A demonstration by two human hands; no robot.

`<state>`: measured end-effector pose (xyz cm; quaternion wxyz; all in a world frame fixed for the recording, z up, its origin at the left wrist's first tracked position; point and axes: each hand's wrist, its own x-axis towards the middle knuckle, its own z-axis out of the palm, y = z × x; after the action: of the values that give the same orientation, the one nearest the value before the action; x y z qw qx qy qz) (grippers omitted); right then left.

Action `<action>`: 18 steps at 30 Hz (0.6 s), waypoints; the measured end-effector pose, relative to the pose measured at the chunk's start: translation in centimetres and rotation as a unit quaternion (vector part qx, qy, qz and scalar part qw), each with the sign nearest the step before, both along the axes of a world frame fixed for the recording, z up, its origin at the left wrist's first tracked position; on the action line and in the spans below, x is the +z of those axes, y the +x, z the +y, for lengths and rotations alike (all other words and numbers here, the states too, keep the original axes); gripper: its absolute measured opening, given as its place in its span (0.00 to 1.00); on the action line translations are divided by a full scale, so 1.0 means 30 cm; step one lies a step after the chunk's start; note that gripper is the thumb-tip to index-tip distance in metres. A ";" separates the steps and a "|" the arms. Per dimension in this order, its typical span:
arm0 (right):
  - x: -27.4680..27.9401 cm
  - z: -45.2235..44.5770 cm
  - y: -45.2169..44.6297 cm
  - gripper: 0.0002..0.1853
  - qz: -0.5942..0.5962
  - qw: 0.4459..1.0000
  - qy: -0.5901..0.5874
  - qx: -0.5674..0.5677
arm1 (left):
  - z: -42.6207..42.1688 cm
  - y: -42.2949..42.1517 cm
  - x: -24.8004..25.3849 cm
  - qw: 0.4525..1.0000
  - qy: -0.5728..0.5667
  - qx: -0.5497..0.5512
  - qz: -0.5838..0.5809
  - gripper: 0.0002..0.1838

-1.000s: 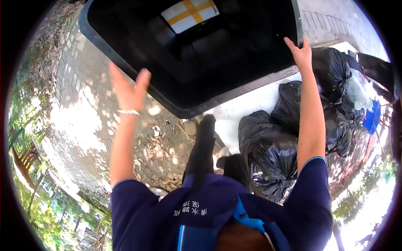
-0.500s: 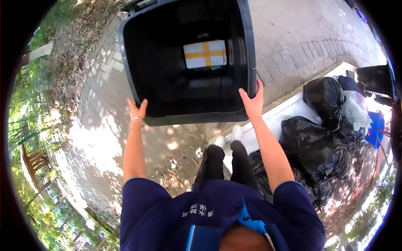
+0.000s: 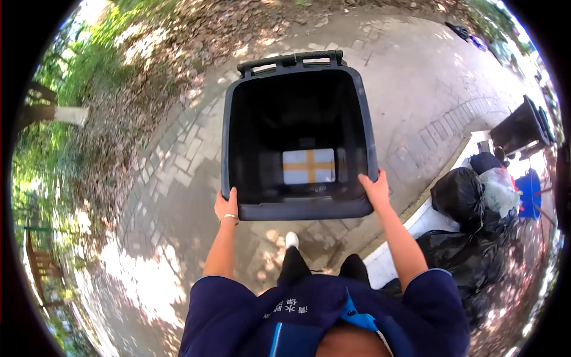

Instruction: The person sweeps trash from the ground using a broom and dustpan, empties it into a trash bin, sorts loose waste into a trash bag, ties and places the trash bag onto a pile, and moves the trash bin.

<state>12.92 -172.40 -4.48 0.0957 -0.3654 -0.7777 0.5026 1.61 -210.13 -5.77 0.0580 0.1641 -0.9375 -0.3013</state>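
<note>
A large black wheelie bin [image 3: 306, 212] stands open-mouthed in front of me, its hinge bar at the far side. My left hand [image 3: 226, 205] grips the near left corner of its rim, thumb on the inner edge. On the near right corner, my right hand [image 3: 376, 189] is closed around the rim the same way. Deep inside the bin lies a white box [image 3: 294, 177] with yellow tape crossed over it. The fingers under the rim are hidden on both sides.
Black garbage bags [image 3: 458, 196] and a pale plastic bag [image 3: 499, 190] are piled on the right by a white kerb [image 3: 410, 235]. Behind them are a blue container [image 3: 528, 193] and another dark bin [image 3: 516, 128]. Leaf litter [image 3: 160, 65] borders the paving ahead.
The bin sits lower and farther right in view, and its hinge bar now shows fully. Both hands have stayed on the rim. My feet have stepped off the kerb onto the paving.
</note>
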 end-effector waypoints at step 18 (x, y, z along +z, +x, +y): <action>-0.101 -0.199 -0.212 0.39 0.137 0.978 -0.091 -0.127 | 0.040 -0.785 -0.023 0.970 0.083 -0.230 0.018 0.31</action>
<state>6.56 -178.36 -7.50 0.2304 -0.3958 -0.6556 0.6003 -21.95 -208.94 -6.46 -0.0099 -0.0568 -0.9208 -0.3857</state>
